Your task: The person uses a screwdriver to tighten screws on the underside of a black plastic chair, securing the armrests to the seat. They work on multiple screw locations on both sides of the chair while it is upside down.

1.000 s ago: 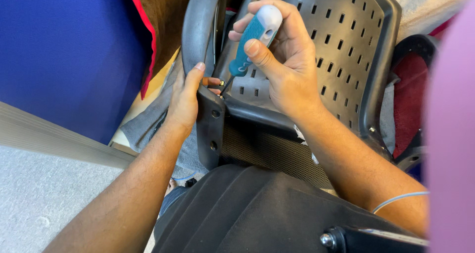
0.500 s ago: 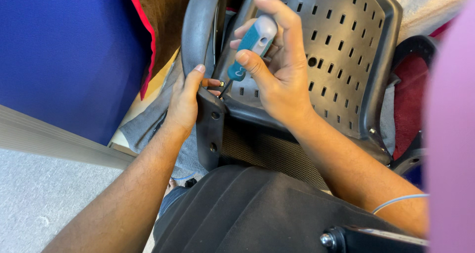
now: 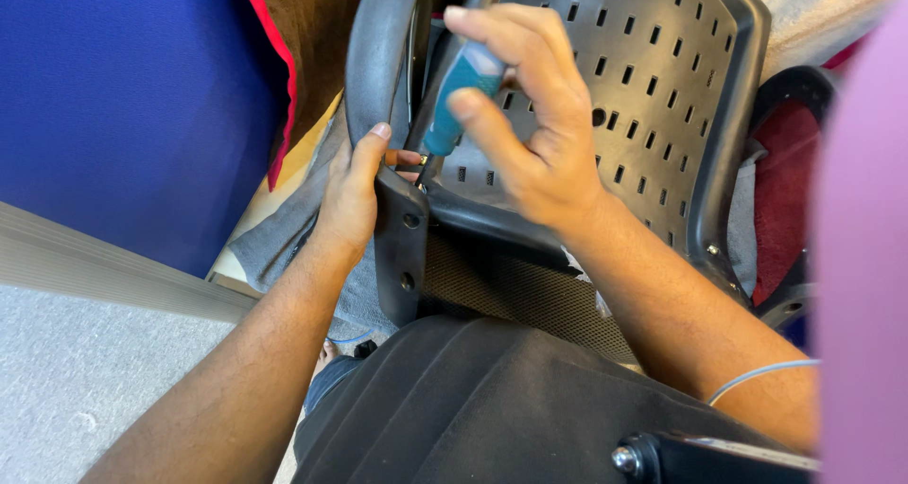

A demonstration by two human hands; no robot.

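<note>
Bright even light, soft shadows, slight blur at right edge

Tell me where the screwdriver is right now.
In the head view, upper centre: the teal-handled screwdriver is gripped by the right hand, tip down beside the left hand at the chair armrest.

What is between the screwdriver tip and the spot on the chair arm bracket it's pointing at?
Nothing visible. The right hand holds the screwdriver with its tip down at the armrest bracket. The left hand grips the bracket beside that spot, fingertips close to the tip, not across it.
</note>
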